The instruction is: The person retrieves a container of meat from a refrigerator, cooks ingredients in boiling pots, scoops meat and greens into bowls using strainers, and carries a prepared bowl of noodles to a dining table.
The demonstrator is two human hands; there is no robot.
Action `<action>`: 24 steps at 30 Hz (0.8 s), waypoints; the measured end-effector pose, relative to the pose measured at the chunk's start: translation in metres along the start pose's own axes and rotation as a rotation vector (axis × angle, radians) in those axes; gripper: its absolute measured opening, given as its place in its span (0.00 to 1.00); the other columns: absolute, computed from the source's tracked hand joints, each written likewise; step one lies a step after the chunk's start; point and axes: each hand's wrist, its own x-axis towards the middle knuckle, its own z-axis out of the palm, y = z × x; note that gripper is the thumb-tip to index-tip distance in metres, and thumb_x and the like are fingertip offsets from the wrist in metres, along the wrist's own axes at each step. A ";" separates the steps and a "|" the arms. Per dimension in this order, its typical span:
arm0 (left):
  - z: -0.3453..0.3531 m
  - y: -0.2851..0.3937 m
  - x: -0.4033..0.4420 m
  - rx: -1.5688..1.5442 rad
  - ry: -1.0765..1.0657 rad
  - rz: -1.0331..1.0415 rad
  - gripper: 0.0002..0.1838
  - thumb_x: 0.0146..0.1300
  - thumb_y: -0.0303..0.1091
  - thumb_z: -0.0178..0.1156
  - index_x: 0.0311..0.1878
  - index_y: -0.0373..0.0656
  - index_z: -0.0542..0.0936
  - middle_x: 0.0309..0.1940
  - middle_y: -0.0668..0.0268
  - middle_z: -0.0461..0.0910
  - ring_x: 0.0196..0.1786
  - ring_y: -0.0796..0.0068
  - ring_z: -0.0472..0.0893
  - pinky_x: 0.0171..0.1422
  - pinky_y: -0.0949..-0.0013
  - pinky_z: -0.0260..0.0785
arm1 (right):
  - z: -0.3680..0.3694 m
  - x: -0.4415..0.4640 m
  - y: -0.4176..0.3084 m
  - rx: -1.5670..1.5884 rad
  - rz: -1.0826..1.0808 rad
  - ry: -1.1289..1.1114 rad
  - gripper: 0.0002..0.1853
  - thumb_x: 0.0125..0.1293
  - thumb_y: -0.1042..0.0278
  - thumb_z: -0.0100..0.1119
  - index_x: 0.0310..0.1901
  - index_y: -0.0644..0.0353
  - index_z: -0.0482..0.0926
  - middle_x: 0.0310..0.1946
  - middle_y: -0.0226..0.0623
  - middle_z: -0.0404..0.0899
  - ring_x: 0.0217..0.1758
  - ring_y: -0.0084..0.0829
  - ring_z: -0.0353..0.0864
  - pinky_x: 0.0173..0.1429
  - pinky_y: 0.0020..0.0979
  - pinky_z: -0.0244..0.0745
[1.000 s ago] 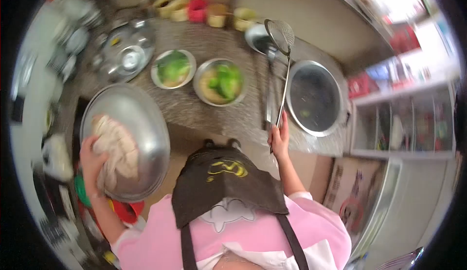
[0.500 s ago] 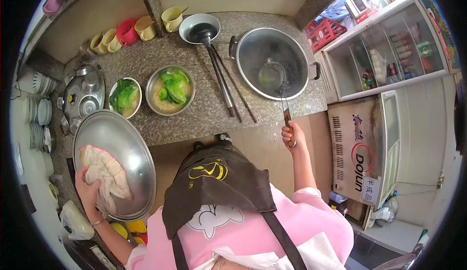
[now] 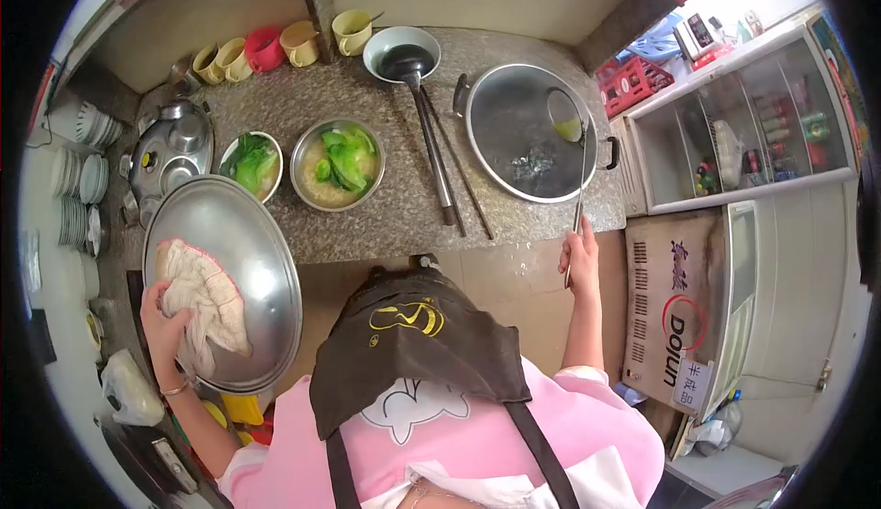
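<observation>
My right hand (image 3: 582,257) is closed around the long handle of a strainer (image 3: 581,199). Its round mesh basket, with a green piece in it, is over the right side of a large steaming pot (image 3: 530,199). Liquid inside the pot ripples below the basket. My left hand (image 3: 163,321) grips a crumpled cream cloth (image 3: 216,302) against a large round metal lid (image 3: 273,266), which is tilted beside the counter. Leafy greens (image 3: 347,162) lie over noodles in a metal bowl (image 3: 295,178). More greens fill a white bowl (image 3: 278,162) to its left.
A ladle (image 3: 408,61) rests in a pale bowl (image 3: 369,50), with long chopsticks (image 3: 475,188) alongside. Several cups (image 3: 299,43) line the counter's back. A metal tray of lidded pots (image 3: 172,156) stands left, near stacked plates (image 3: 73,220). A glass-door fridge (image 3: 743,146) is at right.
The strainer has moved from the pot's centre toward its far right, and its handle is steeper. My right hand has shifted slightly right. My left hand still keeps the cloth on the lid.
</observation>
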 end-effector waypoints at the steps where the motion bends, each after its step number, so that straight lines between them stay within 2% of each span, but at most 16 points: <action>1: -0.001 -0.002 -0.001 0.008 -0.002 0.007 0.25 0.35 0.24 0.59 0.44 0.33 0.73 0.39 0.62 0.71 0.44 0.68 0.73 0.54 0.70 0.64 | 0.000 0.001 -0.002 0.031 0.021 0.020 0.32 0.64 0.69 0.44 0.70 0.59 0.49 0.19 0.26 0.62 0.14 0.17 0.61 0.16 0.21 0.60; 7: -0.004 -0.004 -0.010 0.064 0.024 -0.042 0.25 0.35 0.26 0.60 0.44 0.33 0.73 0.39 0.60 0.71 0.44 0.66 0.73 0.54 0.70 0.64 | 0.001 0.012 0.000 0.040 -0.004 0.033 0.31 0.65 0.68 0.46 0.69 0.58 0.51 0.19 0.26 0.62 0.14 0.16 0.61 0.16 0.21 0.61; 10: -0.003 -0.011 -0.015 0.050 0.051 -0.009 0.25 0.35 0.27 0.60 0.44 0.33 0.73 0.39 0.61 0.71 0.43 0.66 0.74 0.53 0.70 0.65 | 0.002 0.016 -0.006 0.156 0.053 0.070 0.31 0.66 0.68 0.46 0.69 0.59 0.50 0.18 0.26 0.62 0.14 0.17 0.62 0.15 0.22 0.61; 14: -0.007 -0.009 -0.017 0.062 0.066 -0.106 0.25 0.35 0.27 0.61 0.43 0.34 0.74 0.37 0.61 0.72 0.42 0.67 0.74 0.51 0.70 0.65 | 0.010 0.019 0.001 0.212 0.048 0.095 0.30 0.67 0.67 0.47 0.69 0.55 0.50 0.19 0.26 0.61 0.14 0.18 0.62 0.16 0.22 0.61; 16: -0.006 -0.015 -0.016 0.038 0.057 -0.097 0.24 0.35 0.27 0.61 0.43 0.34 0.74 0.36 0.61 0.72 0.41 0.68 0.74 0.50 0.71 0.66 | 0.019 0.011 -0.011 0.307 0.045 0.098 0.20 0.68 0.66 0.47 0.60 0.54 0.61 0.20 0.25 0.62 0.14 0.18 0.61 0.16 0.23 0.60; 17: -0.007 -0.013 -0.015 0.041 0.064 -0.113 0.24 0.35 0.27 0.61 0.43 0.34 0.74 0.36 0.61 0.72 0.41 0.68 0.74 0.50 0.71 0.66 | 0.021 0.013 -0.008 0.300 0.048 0.083 0.20 0.68 0.66 0.47 0.60 0.54 0.61 0.20 0.25 0.62 0.14 0.18 0.61 0.16 0.23 0.60; 19: -0.008 -0.007 -0.015 0.057 0.053 -0.106 0.24 0.35 0.27 0.62 0.43 0.34 0.75 0.37 0.61 0.72 0.41 0.68 0.74 0.50 0.71 0.66 | 0.020 0.017 -0.003 0.388 0.072 0.036 0.08 0.67 0.64 0.47 0.45 0.51 0.65 0.20 0.25 0.62 0.14 0.18 0.60 0.15 0.22 0.57; 20: -0.008 -0.009 -0.015 0.060 0.057 -0.114 0.24 0.35 0.27 0.62 0.43 0.34 0.75 0.37 0.61 0.72 0.41 0.68 0.74 0.50 0.71 0.66 | 0.020 0.018 -0.001 0.386 0.076 0.027 0.08 0.67 0.64 0.47 0.45 0.51 0.65 0.20 0.25 0.62 0.14 0.18 0.60 0.15 0.22 0.57; 22: -0.006 -0.014 -0.015 -0.057 0.082 -0.109 0.25 0.35 0.28 0.63 0.42 0.34 0.75 0.36 0.62 0.71 0.41 0.68 0.75 0.50 0.71 0.66 | 0.027 0.020 -0.012 0.465 0.120 -0.003 0.06 0.67 0.63 0.48 0.38 0.49 0.62 0.21 0.26 0.63 0.14 0.18 0.59 0.15 0.22 0.56; 23: -0.007 -0.012 -0.014 -0.056 0.089 -0.116 0.25 0.35 0.28 0.63 0.42 0.34 0.75 0.36 0.62 0.71 0.41 0.68 0.75 0.50 0.71 0.66 | 0.034 0.014 -0.015 0.455 0.120 -0.029 0.06 0.67 0.62 0.48 0.39 0.49 0.63 0.21 0.26 0.63 0.14 0.18 0.59 0.14 0.22 0.55; 24: -0.008 -0.009 -0.013 -0.008 0.076 -0.115 0.25 0.34 0.28 0.63 0.42 0.34 0.75 0.37 0.61 0.71 0.41 0.67 0.75 0.50 0.71 0.66 | 0.040 0.010 -0.008 0.479 0.109 -0.096 0.08 0.67 0.65 0.47 0.45 0.51 0.65 0.21 0.26 0.63 0.14 0.18 0.60 0.14 0.22 0.55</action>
